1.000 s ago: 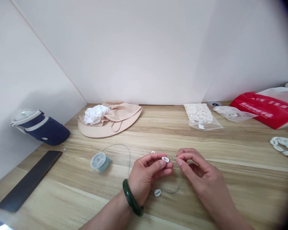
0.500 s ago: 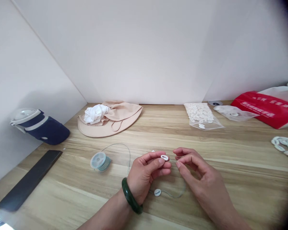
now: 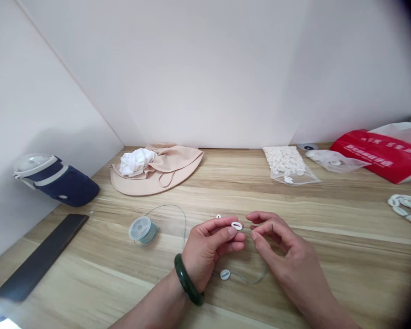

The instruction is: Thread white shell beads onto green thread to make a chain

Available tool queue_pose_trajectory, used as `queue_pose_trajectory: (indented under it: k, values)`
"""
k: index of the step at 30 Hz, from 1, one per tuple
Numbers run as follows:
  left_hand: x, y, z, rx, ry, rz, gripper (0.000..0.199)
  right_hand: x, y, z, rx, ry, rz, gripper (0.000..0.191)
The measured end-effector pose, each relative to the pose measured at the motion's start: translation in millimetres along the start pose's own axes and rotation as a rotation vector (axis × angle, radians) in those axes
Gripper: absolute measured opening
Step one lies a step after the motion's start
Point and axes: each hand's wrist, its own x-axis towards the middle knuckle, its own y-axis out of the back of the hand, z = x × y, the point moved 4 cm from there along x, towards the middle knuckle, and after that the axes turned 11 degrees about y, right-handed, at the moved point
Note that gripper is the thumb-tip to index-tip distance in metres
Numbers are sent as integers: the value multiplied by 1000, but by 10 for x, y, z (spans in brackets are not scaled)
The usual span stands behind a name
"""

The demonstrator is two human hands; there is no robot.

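Observation:
Between thumb and forefinger, my left hand (image 3: 210,242) pinches a white oval shell (image 3: 236,226) with a slit in it. To its right my right hand (image 3: 282,246) has thumb and fingertips closed on a thin grey-green cord (image 3: 260,277), which runs toward the held shell. The cord loops down to the table and passes another shell (image 3: 225,274) below my hands. Just behind my left fingers lies a small white shell (image 3: 218,216), partly hidden. A spool of cord (image 3: 143,230) stands left of my left hand, its loose strand curving toward my wrist.
At the left are a blue bottle (image 3: 66,183) and a dark flat bar (image 3: 43,256). A beige hat (image 3: 171,167) with white cloth (image 3: 137,161) lies behind. Bagged shells (image 3: 284,161), a red package (image 3: 380,153) and loose shells (image 3: 406,205) are at the right.
The held shell has shifted slightly right and now tilts a little differently in my left fingers. My right hand has barely moved.

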Motion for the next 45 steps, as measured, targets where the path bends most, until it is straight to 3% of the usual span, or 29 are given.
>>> queue_pose_trajectory:
  k: [45]
  values:
    - [3,-5,8,35,-5,18,20,-13,-34,23,58,-12,-31,11]
